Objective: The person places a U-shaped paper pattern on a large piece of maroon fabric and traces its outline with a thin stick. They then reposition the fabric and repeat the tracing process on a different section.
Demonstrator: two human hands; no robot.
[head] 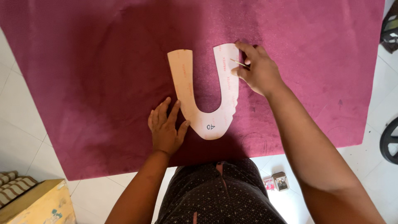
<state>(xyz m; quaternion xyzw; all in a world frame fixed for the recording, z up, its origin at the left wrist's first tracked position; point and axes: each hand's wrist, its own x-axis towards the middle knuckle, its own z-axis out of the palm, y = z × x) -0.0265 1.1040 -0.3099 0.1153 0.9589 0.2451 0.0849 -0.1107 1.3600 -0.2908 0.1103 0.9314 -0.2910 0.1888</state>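
A wide sheet of magenta suede cloth [103, 74] lies spread flat over the white tiled floor [16, 108]; on it, near the middle, rests a pale U-shaped card pattern [209, 120], its two arms pointing away from the person and its curved base nearest them. The left hand [166, 128] lies flat on the cloth at the lower left of the pattern, fingers [172, 110] spread and released, holding nothing, the thumb just touching the card's outer edge; the right hand [257, 68] sits at the top of the pattern's right arm, its fingers pinched around a thin stick-like marking tool [238, 63] whose tip lies over the card. The person wears a dark dotted garment [215, 195]; beside it on the floor sit two small boxes [277, 181]; a yellow box [37, 205] stands at the lower left corner; part of a dark wheel [389, 141] shows at the right edge.
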